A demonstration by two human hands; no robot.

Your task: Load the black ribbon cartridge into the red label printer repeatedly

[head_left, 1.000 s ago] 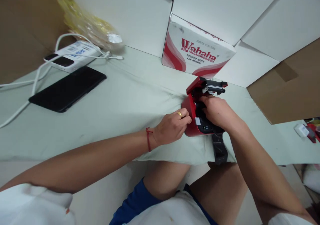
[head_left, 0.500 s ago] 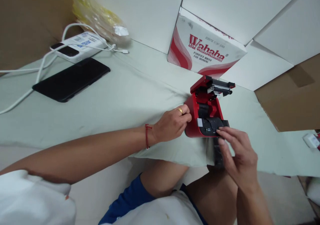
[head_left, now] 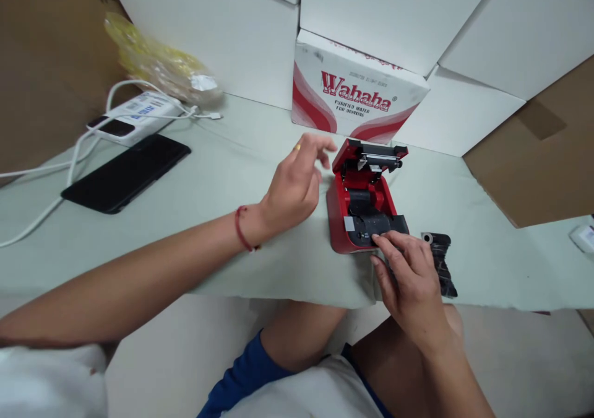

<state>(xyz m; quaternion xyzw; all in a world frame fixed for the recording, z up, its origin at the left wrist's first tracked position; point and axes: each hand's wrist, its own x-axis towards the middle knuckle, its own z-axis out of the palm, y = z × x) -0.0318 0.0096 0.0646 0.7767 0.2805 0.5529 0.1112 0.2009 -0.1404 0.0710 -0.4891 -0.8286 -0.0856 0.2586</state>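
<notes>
A red label printer (head_left: 338,220) stands on the table with its lid (head_left: 346,155) raised. Inside it, a black strip (head_left: 374,223) runs from the well over the front ledge. My right hand (head_left: 413,275) rests at the front, fingertips pressing the strip on the ledge and thumb below the edge; the strip's lower end is hidden behind this hand. Left of the lid, my left hand (head_left: 297,179) is lifted, fingers loosely bent and apart with nothing seen in them. Right of my right hand lies a crumpled black film with a roll core (head_left: 443,263).
A black phone (head_left: 127,173) and a white power strip (head_left: 139,117) with cables lie on the left. Behind them is a yellowish plastic bag (head_left: 158,65). A Wahaha carton (head_left: 357,93) and white boxes (head_left: 371,15) line the back; a brown carton (head_left: 542,152) stands right.
My left hand has left the printer's left side and risen towards the lid. My right hand stays at the front ledge, and the black film beside it now shows. The view has shifted slightly.
</notes>
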